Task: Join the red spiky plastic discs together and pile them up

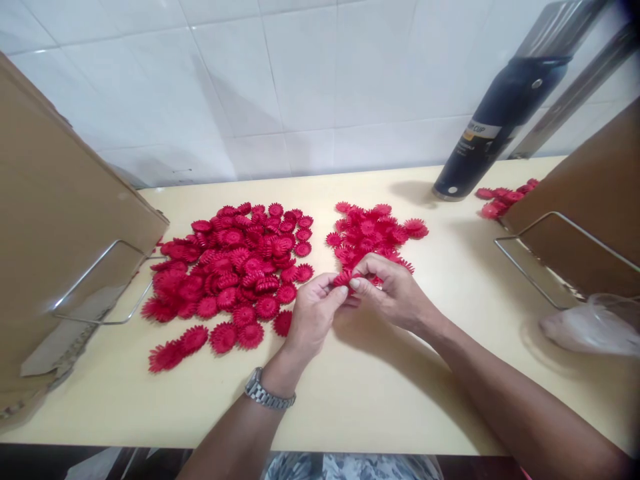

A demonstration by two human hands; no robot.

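- White tiled wall (300, 73) behind the back edge of this pale yellow counter (400, 407); dk blue bottle (493, 133) stands nr that edge, twd the right.
- Red flower-like piece (345, 277) up over mid-counter, betw front & back edges: L hand (314, 312) pinching it, R hand (395, 293) gripping it too, v. close tog.
- Big red pile (230, 260) to the L, smaller red pile (367, 230) just past R hand.
- Handling-wise, prob. best: light fingertip pinch, steady w/ L, adjust w/ R, no squashing the thin rim.
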